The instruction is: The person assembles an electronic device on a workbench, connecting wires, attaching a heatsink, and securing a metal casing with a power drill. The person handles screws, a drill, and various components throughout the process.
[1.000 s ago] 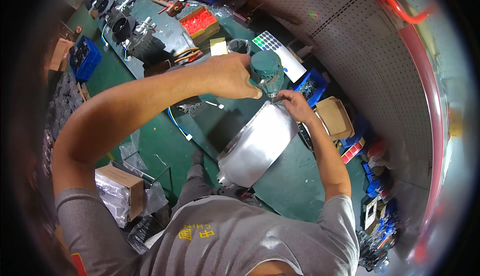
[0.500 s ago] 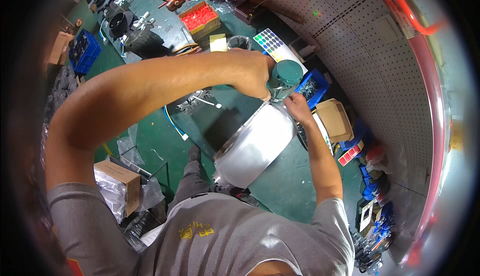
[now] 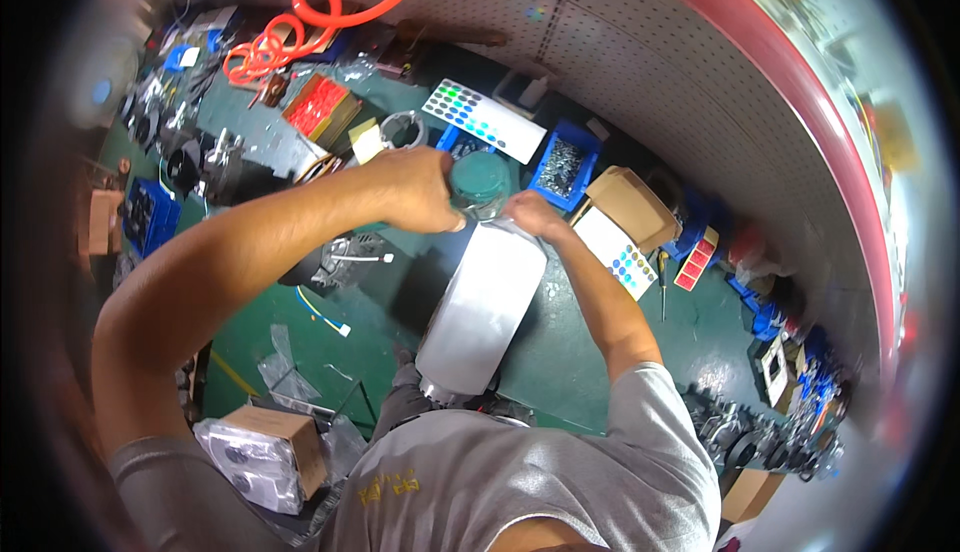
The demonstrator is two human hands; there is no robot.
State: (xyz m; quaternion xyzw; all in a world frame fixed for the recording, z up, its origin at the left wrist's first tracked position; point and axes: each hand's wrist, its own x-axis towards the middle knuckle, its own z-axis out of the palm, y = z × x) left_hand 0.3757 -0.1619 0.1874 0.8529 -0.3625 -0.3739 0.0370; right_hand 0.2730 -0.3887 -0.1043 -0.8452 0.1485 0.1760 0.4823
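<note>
A large, smooth silver metal housing stands tilted in front of me, its lower end close to my waist. At its far end is a teal round-topped cylindrical tool, paler and glassy-looking lower down. My left hand is closed against the tool's left side, the thumb toward the housing and most fingers hidden. Close to the tool's base, at the housing's far right corner, my right hand has its fingers bent together; what they pinch is too small to make out.
Beyond my hands are a blue bin of small screws, a sticker sheet and a box of red parts. An open cardboard box and a screwdriver lie to the right. A bagged carton stands lower left.
The view has swung, so the bench and wall sit further left in the picture. Both hands stay close together by the teal tool at the housing's far end.
</note>
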